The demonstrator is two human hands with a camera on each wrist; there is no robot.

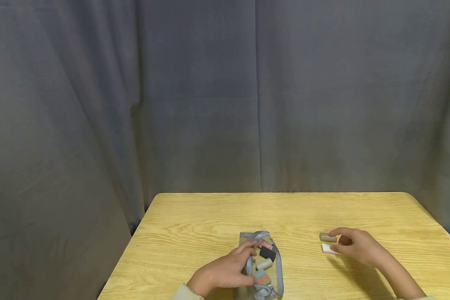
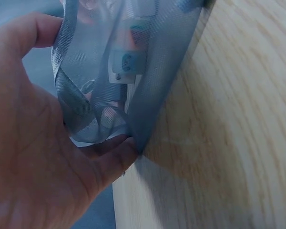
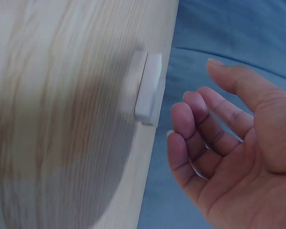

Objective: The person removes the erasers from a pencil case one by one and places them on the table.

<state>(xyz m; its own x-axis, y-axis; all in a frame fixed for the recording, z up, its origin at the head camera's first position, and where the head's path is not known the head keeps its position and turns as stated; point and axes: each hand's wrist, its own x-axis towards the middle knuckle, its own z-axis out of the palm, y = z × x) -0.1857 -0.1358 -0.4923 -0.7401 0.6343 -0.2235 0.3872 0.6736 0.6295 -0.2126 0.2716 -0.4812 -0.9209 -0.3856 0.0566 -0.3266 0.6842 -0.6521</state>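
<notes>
Just off the fingertips of the right hand (image 1: 360, 246) lie two small blocks: a tan one (image 1: 328, 238) by the index finger and a white one (image 1: 328, 248) by the thumb, side by side on the table (image 1: 195, 216). This hand has hold of nothing; its fingers bend loosely, with a clear gap to the thumb. Contact in the head view is hard to judge, but the right wrist view suggests the hand is apart from the blocks.

Across from it, the left hand (image 1: 225, 268) grips the near edge of a sheer bag (image 1: 280, 271), fingers bent round its lower corner and thumb against its trim. Past those fingers, pink, black, pale and striped blocks lie within the bag.

For a sound pick, the right hand would do best to take one block at a time, pinching it across its narrow sides and lifting straight up so its neighbour stays put. The left should hold the trim lightly and steadily: a tug could tip the bag and shift its contents.
</notes>
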